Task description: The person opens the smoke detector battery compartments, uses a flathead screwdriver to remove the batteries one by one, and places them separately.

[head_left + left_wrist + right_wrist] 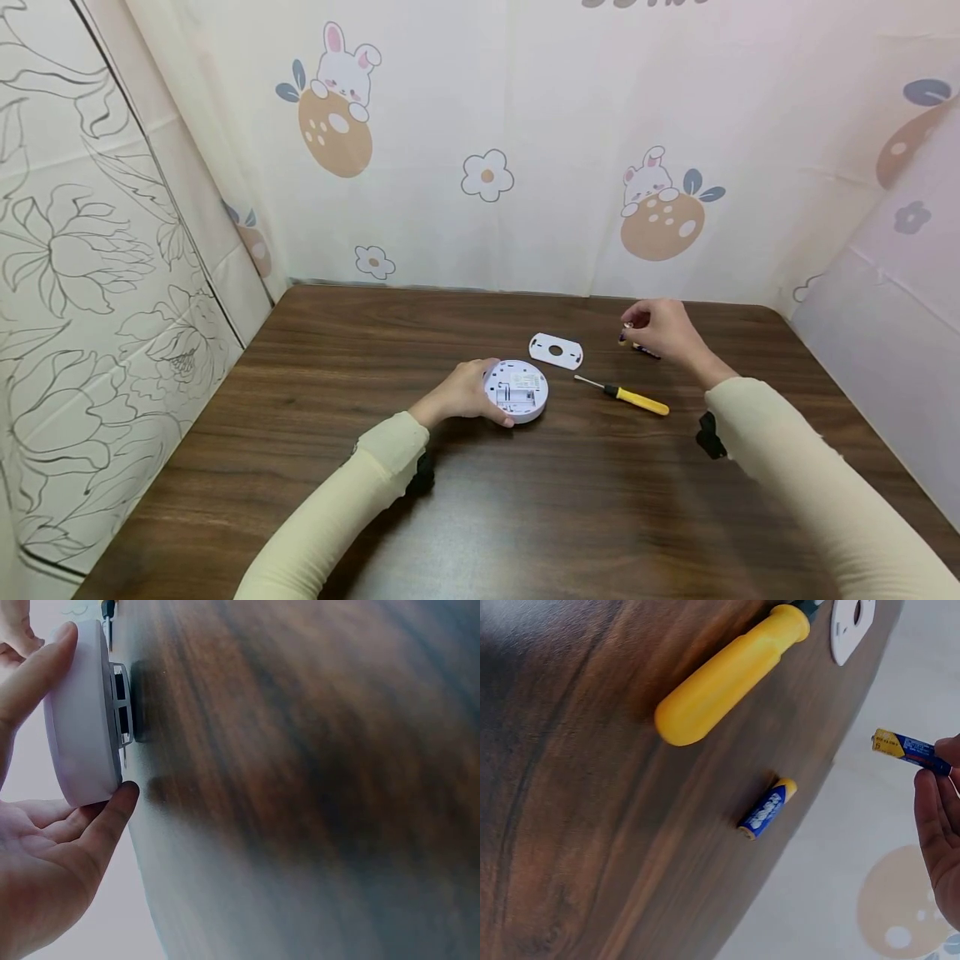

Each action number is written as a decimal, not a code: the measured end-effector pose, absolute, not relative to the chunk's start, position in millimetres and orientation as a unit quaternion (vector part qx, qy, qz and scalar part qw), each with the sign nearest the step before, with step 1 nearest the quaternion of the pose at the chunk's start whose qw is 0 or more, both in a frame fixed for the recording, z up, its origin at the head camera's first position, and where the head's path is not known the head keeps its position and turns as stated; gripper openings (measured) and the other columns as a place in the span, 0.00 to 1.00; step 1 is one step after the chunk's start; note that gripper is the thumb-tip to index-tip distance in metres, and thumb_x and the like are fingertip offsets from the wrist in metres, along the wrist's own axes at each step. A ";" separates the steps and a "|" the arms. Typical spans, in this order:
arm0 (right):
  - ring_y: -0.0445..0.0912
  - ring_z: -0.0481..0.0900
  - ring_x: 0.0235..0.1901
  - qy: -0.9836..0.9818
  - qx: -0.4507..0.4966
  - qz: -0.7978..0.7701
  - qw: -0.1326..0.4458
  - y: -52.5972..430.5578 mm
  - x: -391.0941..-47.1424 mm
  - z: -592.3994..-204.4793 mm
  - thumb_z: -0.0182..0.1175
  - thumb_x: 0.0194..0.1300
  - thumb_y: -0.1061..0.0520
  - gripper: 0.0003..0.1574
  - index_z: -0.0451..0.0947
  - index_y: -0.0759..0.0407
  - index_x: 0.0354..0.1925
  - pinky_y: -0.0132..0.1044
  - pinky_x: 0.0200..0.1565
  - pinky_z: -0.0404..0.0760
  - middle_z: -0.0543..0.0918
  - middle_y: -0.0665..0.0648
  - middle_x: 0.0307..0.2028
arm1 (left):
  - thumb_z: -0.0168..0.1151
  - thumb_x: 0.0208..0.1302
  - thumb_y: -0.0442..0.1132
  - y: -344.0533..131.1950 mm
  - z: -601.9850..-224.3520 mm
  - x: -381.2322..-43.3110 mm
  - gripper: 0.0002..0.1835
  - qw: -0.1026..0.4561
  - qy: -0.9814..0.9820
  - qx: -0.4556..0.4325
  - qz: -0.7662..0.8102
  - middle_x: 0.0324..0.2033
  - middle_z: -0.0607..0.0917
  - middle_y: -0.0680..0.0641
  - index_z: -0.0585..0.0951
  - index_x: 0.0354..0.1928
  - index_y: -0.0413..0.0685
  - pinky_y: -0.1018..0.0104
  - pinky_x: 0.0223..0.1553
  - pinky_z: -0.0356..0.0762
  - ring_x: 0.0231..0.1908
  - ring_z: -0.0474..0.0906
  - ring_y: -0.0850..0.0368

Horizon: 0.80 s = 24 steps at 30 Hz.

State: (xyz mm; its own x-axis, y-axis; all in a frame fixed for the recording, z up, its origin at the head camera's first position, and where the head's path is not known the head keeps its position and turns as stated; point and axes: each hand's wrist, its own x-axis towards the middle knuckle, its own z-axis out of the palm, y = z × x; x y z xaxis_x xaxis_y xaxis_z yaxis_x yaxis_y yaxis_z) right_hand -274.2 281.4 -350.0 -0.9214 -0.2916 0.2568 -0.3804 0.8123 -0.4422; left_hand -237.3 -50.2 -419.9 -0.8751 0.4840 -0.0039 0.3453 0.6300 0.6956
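My left hand [467,390] grips a round white smoke detector [527,397] by its left side, thumb and fingers spread around the rim. Its back faces up, with a battery compartment [516,397] uncovered and a printed label beside it. In the left wrist view, the vented front [121,705] of the detector faces the tabletop, close over it. Off to the right, my right hand [666,330] pinches a blue and yellow battery [907,748] by one end, above the table. A second such battery [767,810] lies on the wood below that hand.
A screwdriver [637,401] with a yellow handle lies between the detector and my right forearm. Just behind the detector is a white mounting plate [556,351] with a round hole. The brown wooden table [360,333] ends at a patterned curtain [480,100].
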 end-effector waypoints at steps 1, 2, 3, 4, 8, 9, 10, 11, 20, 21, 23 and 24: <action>0.52 0.78 0.31 -0.948 0.175 0.251 0.089 282.9 -274.8 -351.5 0.64 0.57 0.66 0.09 0.81 0.71 0.36 0.45 0.34 0.77 0.83 0.62 0.31 | 0.84 0.32 0.47 -50.1 -419.9 -237.4 0.55 0.096 0.898 0.231 0.363 0.56 0.76 0.41 0.67 0.65 0.35 0.60 0.58 0.67 0.54 0.71 0.52; 0.52 0.78 0.31 -0.948 0.171 0.252 0.089 284.4 -275.4 -353.1 0.64 0.57 0.65 0.09 0.81 0.71 0.36 0.45 0.34 0.77 0.83 0.62 0.31 | 0.84 0.32 0.47 -50.0 -419.7 -237.4 0.55 0.096 0.898 0.230 0.363 0.56 0.76 0.41 0.67 0.65 0.35 0.61 0.57 0.67 0.53 0.71 0.52; 0.52 0.78 0.31 -0.949 0.167 0.254 0.089 285.8 -275.8 -354.6 0.64 0.57 0.65 0.09 0.81 0.71 0.36 0.46 0.34 0.77 0.83 0.62 0.31 | 0.84 0.32 0.47 -49.9 -419.6 -237.3 0.55 0.098 0.898 0.229 0.363 0.56 0.76 0.42 0.67 0.65 0.36 0.61 0.57 0.67 0.53 0.71 0.53; 0.53 0.79 0.31 -0.949 0.164 0.255 0.088 287.1 -276.2 -356.0 0.64 0.57 0.65 0.09 0.81 0.71 0.36 0.46 0.34 0.77 0.83 0.63 0.31 | 0.84 0.32 0.47 -49.9 -419.4 -237.3 0.55 0.098 0.898 0.229 0.363 0.56 0.76 0.42 0.67 0.65 0.36 0.61 0.57 0.67 0.53 0.72 0.53; 0.54 0.79 0.31 -0.950 0.148 0.260 0.088 292.4 -278.3 -363.0 0.64 0.57 0.65 0.09 0.81 0.71 0.36 0.46 0.33 0.77 0.83 0.63 0.31 | 0.84 0.32 0.47 -49.8 -418.7 -237.2 0.55 0.100 0.899 0.227 0.360 0.56 0.76 0.42 0.67 0.65 0.36 0.61 0.56 0.67 0.52 0.72 0.53; 0.54 0.79 0.31 -0.950 0.144 0.261 0.088 293.6 -278.9 -365.2 0.64 0.57 0.65 0.09 0.81 0.70 0.36 0.45 0.33 0.77 0.83 0.63 0.31 | 0.84 0.32 0.47 -49.7 -418.7 -237.3 0.55 0.100 0.900 0.227 0.358 0.56 0.76 0.42 0.67 0.65 0.36 0.61 0.56 0.67 0.52 0.71 0.53; 0.53 0.79 0.31 -0.951 0.140 0.263 0.087 294.6 -279.3 -367.5 0.64 0.57 0.65 0.09 0.81 0.71 0.36 0.44 0.32 0.76 0.83 0.64 0.31 | 0.84 0.32 0.48 -49.6 -418.8 -237.2 0.55 0.100 0.901 0.227 0.357 0.56 0.76 0.42 0.67 0.65 0.36 0.61 0.57 0.67 0.53 0.71 0.53; 0.53 0.79 0.31 -0.951 0.136 0.264 0.087 295.8 -280.1 -370.3 0.64 0.57 0.65 0.09 0.81 0.71 0.37 0.43 0.32 0.76 0.83 0.64 0.31 | 0.84 0.32 0.48 -49.6 -418.9 -237.3 0.55 0.100 0.901 0.228 0.356 0.56 0.76 0.42 0.67 0.65 0.36 0.61 0.57 0.67 0.53 0.71 0.52; 0.54 0.79 0.31 -0.946 0.119 0.289 0.086 302.3 -282.4 -391.7 0.64 0.58 0.66 0.09 0.80 0.72 0.37 0.44 0.31 0.78 0.82 0.64 0.31 | 0.84 0.31 0.47 -49.2 -420.4 -239.2 0.55 0.096 0.899 0.230 0.361 0.56 0.77 0.41 0.68 0.65 0.36 0.60 0.57 0.67 0.53 0.72 0.52; 0.54 0.79 0.31 -0.946 0.119 0.289 0.088 302.7 -282.8 -393.0 0.64 0.58 0.66 0.09 0.80 0.72 0.37 0.44 0.32 0.78 0.82 0.64 0.31 | 0.84 0.31 0.47 -49.2 -420.0 -239.2 0.55 0.097 0.899 0.229 0.361 0.56 0.76 0.41 0.68 0.65 0.36 0.60 0.57 0.67 0.53 0.72 0.52; 0.54 0.79 0.31 -0.945 0.119 0.291 0.090 303.2 -283.3 -395.2 0.64 0.58 0.66 0.09 0.80 0.72 0.37 0.46 0.32 0.78 0.82 0.64 0.31 | 0.84 0.31 0.47 -49.3 -419.7 -239.3 0.54 0.097 0.899 0.228 0.360 0.56 0.77 0.41 0.68 0.64 0.36 0.60 0.56 0.67 0.53 0.72 0.52; 0.54 0.79 0.31 -0.945 0.119 0.293 0.090 303.4 -283.4 -395.9 0.64 0.58 0.65 0.09 0.80 0.72 0.37 0.46 0.33 0.78 0.82 0.64 0.31 | 0.84 0.31 0.47 -49.4 -419.5 -239.3 0.54 0.098 0.899 0.228 0.360 0.55 0.77 0.42 0.68 0.64 0.37 0.60 0.56 0.67 0.53 0.71 0.52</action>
